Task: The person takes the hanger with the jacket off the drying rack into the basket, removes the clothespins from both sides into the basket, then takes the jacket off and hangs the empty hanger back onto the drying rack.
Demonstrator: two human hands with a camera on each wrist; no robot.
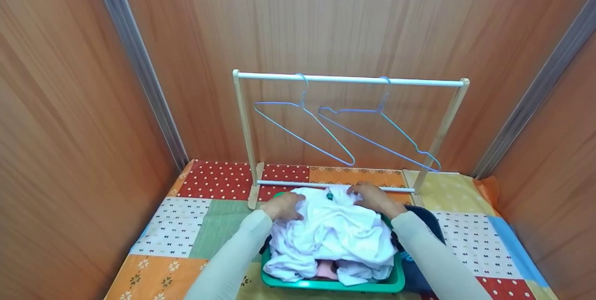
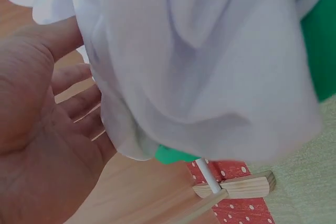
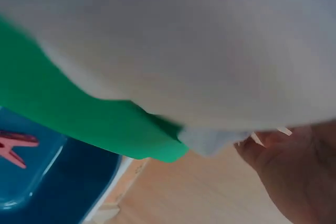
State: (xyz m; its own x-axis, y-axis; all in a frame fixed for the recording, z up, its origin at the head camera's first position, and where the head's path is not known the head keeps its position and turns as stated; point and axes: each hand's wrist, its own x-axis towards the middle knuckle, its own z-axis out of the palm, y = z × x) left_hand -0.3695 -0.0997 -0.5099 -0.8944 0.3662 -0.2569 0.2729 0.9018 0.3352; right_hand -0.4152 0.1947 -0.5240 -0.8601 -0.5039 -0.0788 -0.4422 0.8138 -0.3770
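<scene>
A heap of white clothes (image 1: 335, 230) fills a green basket (image 1: 335, 285), with a bit of pink cloth (image 1: 327, 269) low at its front. On the heap's left side rests my left hand (image 1: 285, 206); the left wrist view shows its fingers loosely extended beside the white fabric (image 2: 210, 66), thumb tip behind a fold. My right hand (image 1: 374, 197) reaches over the far right of the heap, fingers bent. In the right wrist view its fingertips meet a small tail of white cloth (image 3: 210, 139); the thumb is hidden, so I cannot tell whether it pinches.
Behind the basket stands a wooden rack (image 1: 244, 127) with a white top bar, where two blue wire hangers (image 1: 305, 140) (image 1: 378, 141) hang. A dark blue tub (image 3: 79, 182) holding a pink clothespin (image 3: 13, 145) is right of the basket. Patchwork cloth (image 1: 223, 225) covers the surface between wood-panelled walls.
</scene>
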